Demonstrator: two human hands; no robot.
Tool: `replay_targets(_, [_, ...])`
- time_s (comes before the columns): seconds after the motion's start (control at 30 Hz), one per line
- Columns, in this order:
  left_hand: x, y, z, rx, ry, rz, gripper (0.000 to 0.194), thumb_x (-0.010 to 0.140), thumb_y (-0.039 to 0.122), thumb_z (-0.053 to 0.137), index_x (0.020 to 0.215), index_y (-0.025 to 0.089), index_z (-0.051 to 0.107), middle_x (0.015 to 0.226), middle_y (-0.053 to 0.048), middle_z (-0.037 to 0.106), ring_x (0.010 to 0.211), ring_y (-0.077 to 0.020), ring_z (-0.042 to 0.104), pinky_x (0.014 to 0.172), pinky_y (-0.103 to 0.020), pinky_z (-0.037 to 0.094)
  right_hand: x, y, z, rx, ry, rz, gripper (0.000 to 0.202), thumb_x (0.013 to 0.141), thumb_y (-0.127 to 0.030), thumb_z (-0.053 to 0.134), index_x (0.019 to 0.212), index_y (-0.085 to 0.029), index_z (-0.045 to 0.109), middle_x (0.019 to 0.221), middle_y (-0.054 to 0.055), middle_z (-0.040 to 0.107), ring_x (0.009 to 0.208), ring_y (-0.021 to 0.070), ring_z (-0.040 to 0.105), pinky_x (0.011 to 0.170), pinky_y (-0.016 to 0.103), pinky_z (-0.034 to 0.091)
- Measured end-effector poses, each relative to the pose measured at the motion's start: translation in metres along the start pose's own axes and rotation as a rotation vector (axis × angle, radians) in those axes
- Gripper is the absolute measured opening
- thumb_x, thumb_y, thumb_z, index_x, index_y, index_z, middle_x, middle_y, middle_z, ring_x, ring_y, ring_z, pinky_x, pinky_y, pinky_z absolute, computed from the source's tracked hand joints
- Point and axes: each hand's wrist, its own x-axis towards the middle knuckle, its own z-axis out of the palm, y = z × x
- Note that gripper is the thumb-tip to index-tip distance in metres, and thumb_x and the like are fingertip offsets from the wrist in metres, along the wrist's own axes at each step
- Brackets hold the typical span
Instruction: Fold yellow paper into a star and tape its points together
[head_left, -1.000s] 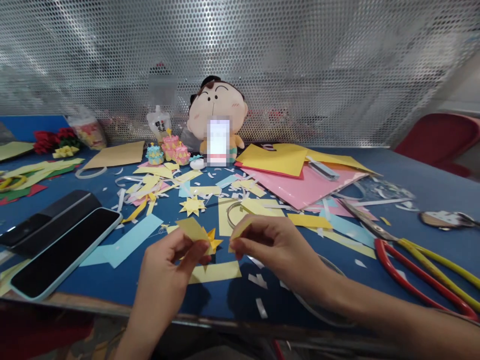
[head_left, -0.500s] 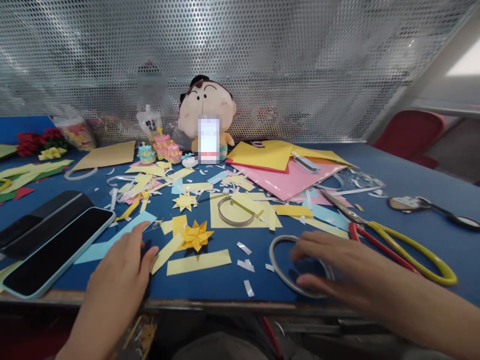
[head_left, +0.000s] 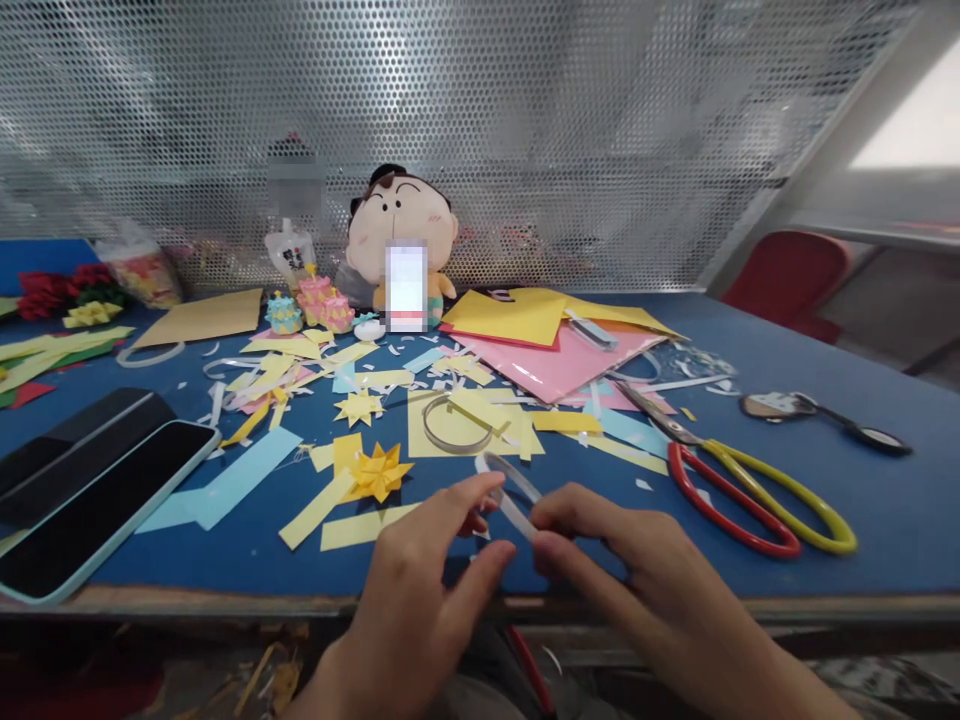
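My right hand (head_left: 611,555) pinches a thin white roll of tape (head_left: 514,512) between thumb and fingers, tilted above the table's front part. My left hand (head_left: 431,575) is beside it, thumb and index finger apart, the index fingertip at the roll's left rim; whether it touches cannot be made out. Left of my hands lie an orange folded paper star (head_left: 380,470) and pale yellow paper strips (head_left: 360,527). Another thin tape roll (head_left: 450,440) rests on a pale yellow sheet (head_left: 420,415) behind them. To the right lie scissors (head_left: 739,490) with red and yellow handles.
A phone (head_left: 112,510) and a black case (head_left: 90,440) lie at the left. Paper scraps cover the middle. Behind stand a plush doll (head_left: 405,205) with a lit phone (head_left: 406,290) and small paper cakes (head_left: 319,300). Coloured sheets (head_left: 547,365) lie back right.
My right hand has picked the tape roll up off the table and brought it left. My left hand has moved right, over to the roll. The view has shifted slightly.
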Motion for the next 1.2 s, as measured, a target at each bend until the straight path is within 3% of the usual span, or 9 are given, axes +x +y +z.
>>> replay_targets(0.13, [0.004,-0.001,0.002,-0.141,0.075,-0.168,0.025,0.083,0.022,0.055,0.104,0.020,0.067,0.083,0.002,0.074,0.072,-0.0107,0.069,0.065,-0.015,0.053,0.004,0.000,0.008,0.354,-0.081,0.162,0.010,0.083,-0.022,0.053,0.084,-0.022,0.063,0.069,-0.003,0.067,0.062,0.0100,0.062,0.056,0.017,0.048])
replay_targets(0.2, [0.007,-0.003,0.001,-0.161,0.138,-0.222,0.025,0.084,0.023,0.052,0.102,0.020,0.069,0.089,0.001,0.075,0.074,-0.0109,0.070,0.067,-0.015,0.053,0.006,0.001,0.011,0.557,-0.140,0.232,0.016,0.080,-0.019,0.058,0.094,-0.024,0.064,0.074,-0.003,0.069,0.069,0.0103,0.064,0.063,0.017,0.051])
replay_targets(0.3, [0.009,-0.005,-0.003,-0.150,0.125,-0.260,0.030,0.086,0.027,0.050,0.109,0.019,0.067,0.089,-0.001,0.075,0.075,-0.0122,0.070,0.068,-0.016,0.053,0.008,0.002,0.014,0.788,-0.155,0.310,0.027,0.077,-0.016,0.061,0.102,-0.026,0.061,0.076,-0.004,0.070,0.069,0.0094,0.066,0.067,0.018,0.052])
replay_targets(0.43, [0.010,-0.009,-0.008,-0.096,0.110,-0.257,0.035,0.088,0.028,0.044,0.113,0.015,0.065,0.082,-0.003,0.075,0.073,-0.0137,0.069,0.069,-0.020,0.053,0.006,0.004,0.016,0.833,-0.029,0.322,0.025,0.076,-0.016,0.064,0.099,-0.024,0.061,0.078,-0.002,0.070,0.066,0.0103,0.066,0.067,0.021,0.053])
replay_targets(0.63, [0.013,-0.013,-0.007,0.110,0.098,-0.205,0.036,0.084,0.018,0.042,0.113,0.018,0.063,0.090,-0.006,0.072,0.078,-0.0165,0.065,0.077,-0.032,0.053,0.008,0.013,0.014,0.973,0.357,0.272,0.019,0.068,-0.019,0.071,0.085,-0.025,0.067,0.069,-0.001,0.066,0.060,0.0089,0.057,0.057,0.018,0.049])
replay_targets(0.8, [0.014,-0.009,-0.003,0.074,0.162,-0.206,0.037,0.081,0.023,0.049,0.117,0.018,0.058,0.092,-0.006,0.070,0.074,-0.0156,0.062,0.073,-0.032,0.053,0.013,0.020,0.011,1.149,0.424,0.425,0.021,0.055,-0.015,0.073,0.074,-0.022,0.069,0.062,-0.001,0.057,0.057,0.0094,0.052,0.055,0.020,0.048])
replay_targets(0.93, [0.014,-0.003,-0.006,-0.130,0.042,-0.250,0.026,0.079,0.026,0.056,0.104,0.020,0.064,0.086,-0.003,0.070,0.069,-0.0134,0.061,0.066,-0.025,0.051,0.014,0.027,0.010,1.339,0.378,0.571,0.019,0.052,-0.015,0.069,0.070,-0.021,0.066,0.058,-0.003,0.050,0.051,0.0074,0.046,0.054,0.020,0.047])
replay_targets(1.07, [0.014,0.003,-0.009,-0.433,-0.119,-0.313,0.017,0.079,0.028,0.059,0.091,0.020,0.067,0.077,-0.001,0.068,0.068,-0.0119,0.060,0.062,-0.021,0.049,0.017,0.028,0.013,1.435,0.270,0.620,0.017,0.055,-0.013,0.067,0.070,-0.019,0.062,0.059,-0.004,0.048,0.050,0.0054,0.043,0.053,0.017,0.045])
replay_targets(1.2, [0.011,0.009,-0.009,-0.609,-0.150,-0.347,0.006,0.072,0.022,0.067,0.075,0.018,0.064,0.069,0.002,0.064,0.063,-0.0090,0.057,0.061,-0.018,0.048,0.020,0.023,0.018,1.418,0.222,0.642,0.020,0.059,-0.014,0.069,0.077,-0.019,0.062,0.066,-0.003,0.056,0.056,0.0059,0.051,0.057,0.016,0.048])
